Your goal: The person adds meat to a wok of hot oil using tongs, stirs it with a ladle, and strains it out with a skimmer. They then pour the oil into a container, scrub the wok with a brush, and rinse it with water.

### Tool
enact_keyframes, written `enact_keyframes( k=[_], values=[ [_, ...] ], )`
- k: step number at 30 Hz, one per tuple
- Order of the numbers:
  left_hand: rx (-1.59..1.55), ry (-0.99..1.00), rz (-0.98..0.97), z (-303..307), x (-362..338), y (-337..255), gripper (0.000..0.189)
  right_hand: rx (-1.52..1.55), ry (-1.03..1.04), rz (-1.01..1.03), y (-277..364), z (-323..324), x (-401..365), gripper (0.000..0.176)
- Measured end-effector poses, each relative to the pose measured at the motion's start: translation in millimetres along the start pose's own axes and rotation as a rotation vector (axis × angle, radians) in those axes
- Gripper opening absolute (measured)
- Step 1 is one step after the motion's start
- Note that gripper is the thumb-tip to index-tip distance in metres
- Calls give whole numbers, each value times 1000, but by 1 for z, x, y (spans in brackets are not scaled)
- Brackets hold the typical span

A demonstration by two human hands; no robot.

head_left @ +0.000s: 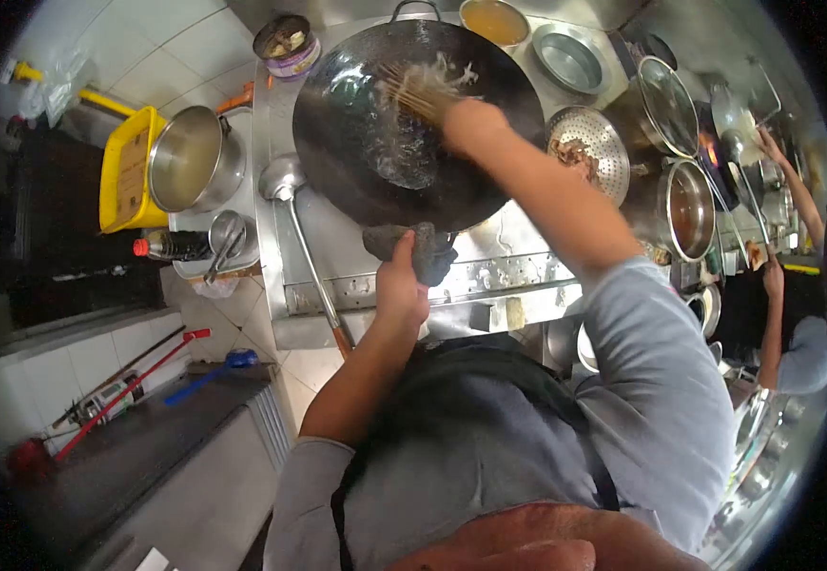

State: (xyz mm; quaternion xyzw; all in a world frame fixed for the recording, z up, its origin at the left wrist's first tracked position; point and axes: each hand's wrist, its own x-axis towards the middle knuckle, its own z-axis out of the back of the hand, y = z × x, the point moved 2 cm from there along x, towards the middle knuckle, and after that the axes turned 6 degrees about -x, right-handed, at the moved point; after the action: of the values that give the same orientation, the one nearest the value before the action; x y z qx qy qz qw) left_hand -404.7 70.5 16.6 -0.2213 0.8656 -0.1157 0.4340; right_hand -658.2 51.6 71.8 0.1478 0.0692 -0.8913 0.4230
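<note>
A large black wok (332,162) sits on the steel stove with some water (404,167) in its bottom. My right hand (473,128) is closed around a bamboo wok brush (411,95), whose bristles are inside the wok amid splashing water. At the near rim, my left hand (404,285) grips a dark grey cloth (435,259) pressed against the wok's edge; whatever lies under the cloth is hidden. A steel ladle (283,178) with a wooden-ended handle rests left of the wok, close to my left forearm.
Right of the wok are a perforated strainer (613,162) with browned food, a metal bowl (567,59) and a pot of brown liquid (689,211). A steel pot (186,160) and yellow crate (114,181) stand left. Another person's arm (798,195) reaches in at far right.
</note>
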Motion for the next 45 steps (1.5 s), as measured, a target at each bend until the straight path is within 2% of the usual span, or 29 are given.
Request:
enact_keyframes(
  k=[2, 4, 6, 8, 10, 12, 14, 16, 18, 19, 21, 22, 24, 25, 26, 28, 29, 31, 32, 33, 34, 35, 36, 37, 38, 40, 42, 43, 45],
  values=[
    [70, 5, 10, -4, -2, -3, 33, 168, -1, -105, 28, -16, -7, 26],
    [85, -2, 15, -8, -12, -6, 34, 197, 22, -3, 47, -22, -47, 27],
    [77, 52, 12, -12, -14, -7, 34, 194, 182, 102, 47, -8, -87, 29],
    [96, 59, -30, -11, -15, -7, 45, 37, 271, 176, 20, 6, -111, 28],
    [102, 14, -10, -11, -15, -8, 47, -173, 389, 220, -24, 36, -111, 38],
    [100, -19, -46, -4, -10, -4, 46, -308, 399, 79, -69, 43, -76, 25],
    [88, -30, -4, 6, -1, -4, 41, -465, 150, 63, -99, 60, -49, 23],
    [65, -42, 39, 14, 1, -4, 37, -468, 40, 67, -103, 91, -59, 23],
    [205, -7, -21, 12, 0, -7, 37, -413, 57, 13, -100, 115, -81, 22],
    [78, -49, 12, 0, -8, -10, 38, -418, 57, 7, -99, 123, -93, 22],
    [86, -27, -24, 0, -5, -5, 43, -586, 233, 212, -100, 131, -112, 27],
    [100, -16, -59, 1, -5, -3, 49, -587, 231, 210, -108, 126, -105, 27],
    [121, -9, -27, 3, -6, -7, 49, -695, -62, 276, -130, 107, -79, 22],
    [127, -4, -3, 1, -5, -7, 49, -562, -382, 158, -130, 110, -71, 8],
    [129, -1, 1, -1, -8, -6, 49, -583, -644, 251, -139, 114, -56, 11],
    [6, 48, 2, -8, -12, -7, 50, -474, -126, -99, -101, 169, -81, 40],
    [1, 50, -10, -7, -10, -8, 50, -475, -136, -91, -97, 168, -82, 40],
    [-17, -3, 55, -2, -6, -5, 47, -373, -308, -41, -92, 164, -83, 22],
    [-22, -1, 42, -2, -7, -5, 47, -446, -187, -13, -89, 160, -83, 30],
    [-64, 36, 71, -6, -8, -4, 46, -320, -184, -6, -97, 135, -80, 32],
    [-102, 73, 101, -9, -9, -6, 44, -284, -18, 48, -83, 119, -83, 42],
    [-89, -9, 141, -2, 0, -5, 41, -234, 116, 61, -67, 105, -91, 53],
    [-94, 0, 126, -4, 0, -6, 41, -189, 118, 105, -52, 92, -103, 59],
    [-78, 29, 120, -4, -1, -5, 41, -24, 162, 234, -49, 67, -102, 52],
    [-63, 50, 115, -4, -1, -4, 40, -90, 281, 124, -32, 69, -108, 35],
    [-62, 80, 90, 7, 8, -1, 39, -237, 335, 171, -28, 43, -81, 30],
    [-42, 54, 110, 12, 12, 2, 39, -245, 237, 121, -29, 21, -29, 26],
    [-19, -11, 78, 4, 6, 0, 30, -53, 22, 28, -24, 12, -7, 23],
    [-12, -36, 60, 5, 2, -2, 31, 21, 3, 18, 6, -8, 9, 24]
  ],
)
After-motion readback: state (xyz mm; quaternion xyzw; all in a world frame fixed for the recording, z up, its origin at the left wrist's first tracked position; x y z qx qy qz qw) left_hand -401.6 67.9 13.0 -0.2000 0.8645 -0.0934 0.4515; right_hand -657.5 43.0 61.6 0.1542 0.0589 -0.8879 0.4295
